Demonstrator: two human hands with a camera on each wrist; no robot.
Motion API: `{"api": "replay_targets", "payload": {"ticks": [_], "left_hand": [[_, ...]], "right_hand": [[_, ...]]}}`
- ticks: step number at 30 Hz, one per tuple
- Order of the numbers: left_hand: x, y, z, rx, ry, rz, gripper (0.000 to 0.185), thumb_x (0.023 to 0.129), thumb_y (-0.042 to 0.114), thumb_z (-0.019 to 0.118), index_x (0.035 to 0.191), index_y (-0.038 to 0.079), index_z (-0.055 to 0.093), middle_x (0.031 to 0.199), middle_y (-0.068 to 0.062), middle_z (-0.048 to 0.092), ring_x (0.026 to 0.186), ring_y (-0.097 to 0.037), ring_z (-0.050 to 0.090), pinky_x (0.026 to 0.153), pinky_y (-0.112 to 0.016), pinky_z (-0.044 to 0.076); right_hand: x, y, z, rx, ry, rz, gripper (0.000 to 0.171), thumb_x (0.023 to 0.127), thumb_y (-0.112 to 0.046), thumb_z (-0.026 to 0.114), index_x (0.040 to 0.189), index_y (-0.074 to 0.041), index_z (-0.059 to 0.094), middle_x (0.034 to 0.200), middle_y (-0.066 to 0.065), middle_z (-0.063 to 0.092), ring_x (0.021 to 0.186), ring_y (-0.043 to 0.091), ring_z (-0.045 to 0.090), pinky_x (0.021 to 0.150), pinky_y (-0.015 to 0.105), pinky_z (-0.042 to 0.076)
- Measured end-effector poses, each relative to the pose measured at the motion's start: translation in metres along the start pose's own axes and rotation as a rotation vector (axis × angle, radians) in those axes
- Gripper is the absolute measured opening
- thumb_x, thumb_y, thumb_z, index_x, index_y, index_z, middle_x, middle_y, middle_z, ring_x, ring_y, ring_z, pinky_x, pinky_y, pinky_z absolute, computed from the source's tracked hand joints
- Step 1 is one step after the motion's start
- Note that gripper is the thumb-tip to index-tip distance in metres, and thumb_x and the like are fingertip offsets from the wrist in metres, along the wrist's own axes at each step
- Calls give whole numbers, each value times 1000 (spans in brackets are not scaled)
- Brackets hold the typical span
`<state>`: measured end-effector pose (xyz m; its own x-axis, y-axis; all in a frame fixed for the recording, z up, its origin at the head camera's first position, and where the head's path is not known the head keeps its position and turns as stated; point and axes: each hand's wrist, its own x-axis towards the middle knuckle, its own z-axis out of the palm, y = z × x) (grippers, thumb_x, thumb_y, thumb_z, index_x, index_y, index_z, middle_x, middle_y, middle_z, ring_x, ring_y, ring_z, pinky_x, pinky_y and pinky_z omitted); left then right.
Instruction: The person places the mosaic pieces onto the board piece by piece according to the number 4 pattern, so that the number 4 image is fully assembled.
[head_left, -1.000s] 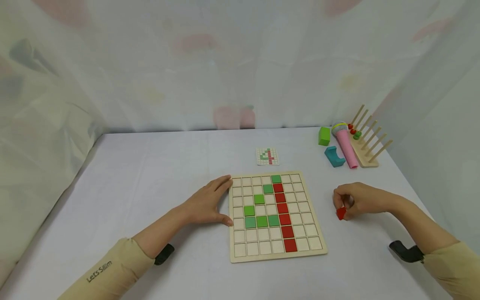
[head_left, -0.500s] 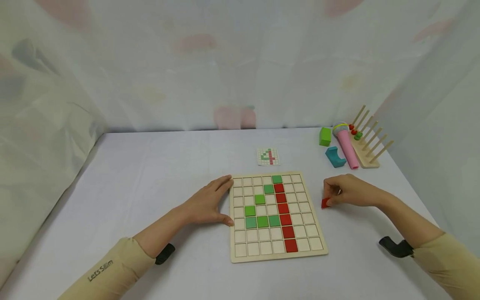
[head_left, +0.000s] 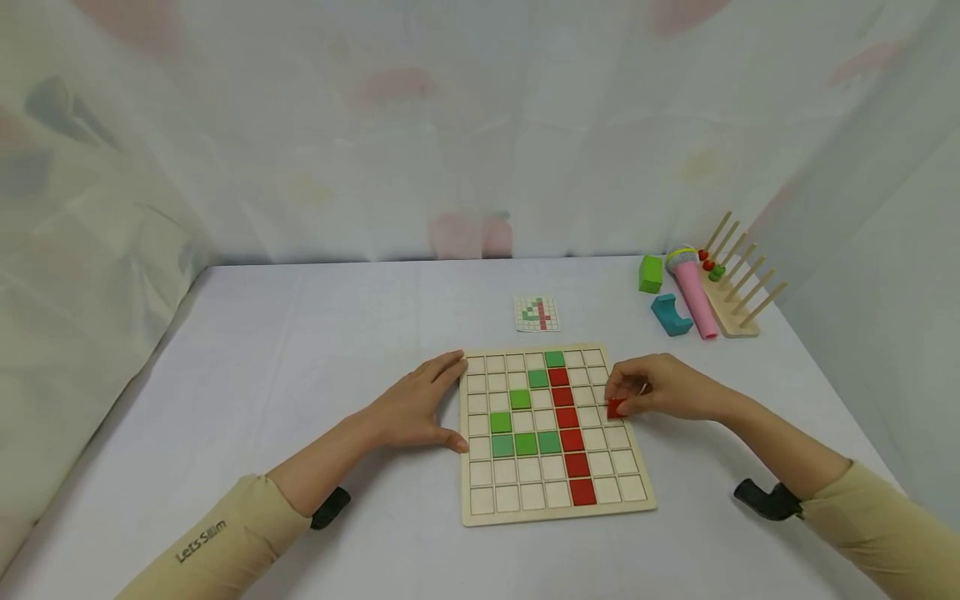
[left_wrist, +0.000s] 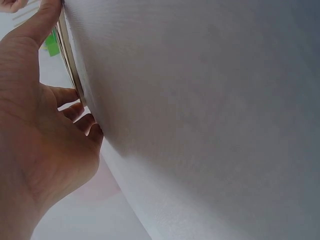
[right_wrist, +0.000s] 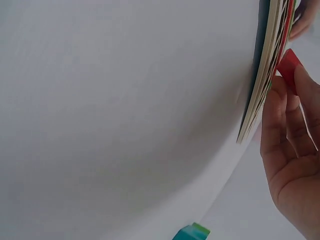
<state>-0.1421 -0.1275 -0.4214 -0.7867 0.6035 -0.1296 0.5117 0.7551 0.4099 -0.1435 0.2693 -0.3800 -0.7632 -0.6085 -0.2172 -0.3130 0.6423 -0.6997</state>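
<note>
A wooden grid board (head_left: 480, 518) lies on the table, with a column of red tiles (head_left: 572, 440) and several green tiles (head_left: 526, 444) set in its squares. My left hand (head_left: 412, 408) rests against the board's left edge, fingertips and thumb touching it, fingers spread. Over the right edge of the board, my right hand (head_left: 667, 387) pinches a red tile (head_left: 615, 408) between thumb and fingers. The right wrist view shows that same red tile (right_wrist: 289, 69) tilted, just above the board's surface. Behind the board lies a small pattern card (head_left: 536, 314) printed with a similar red and green figure.
At the back right lie a green block (head_left: 650, 273), a teal curved block (head_left: 670, 314) and a pink toy microphone (head_left: 696, 298). Beside them stands a wooden peg rack (head_left: 738, 327) with a few red and green beads. A curtain (head_left: 337, 167) hangs behind the table.
My right hand has carried the red tile leftward from the table on the right to above the board's right edge. The left hand has stayed at the board's left edge.
</note>
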Motion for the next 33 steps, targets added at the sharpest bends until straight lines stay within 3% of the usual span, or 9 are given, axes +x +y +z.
{"api": "replay_targets", "payload": {"ticks": [16,33], "left_hand": [[0,1,-1,7,9,13,122,67,71,76,157,8,24,167,-9,17,153,-33,24,120,-53,32],[1,-1,1,9,13,20,122,67,72,75,157,8,24,167,-9,18,153,-32,25,119,-53,33]], "right_hand": [[8,-18,21,52,-57,-12,10,86,-15,75,94,-18,70,84,-3,69,77,7,61,70,19,53],[10,-25,30,28,-82,-24,11,84,-8,75,91,-16,70,78,-5,66,74,4,58,67,19,52]]}}
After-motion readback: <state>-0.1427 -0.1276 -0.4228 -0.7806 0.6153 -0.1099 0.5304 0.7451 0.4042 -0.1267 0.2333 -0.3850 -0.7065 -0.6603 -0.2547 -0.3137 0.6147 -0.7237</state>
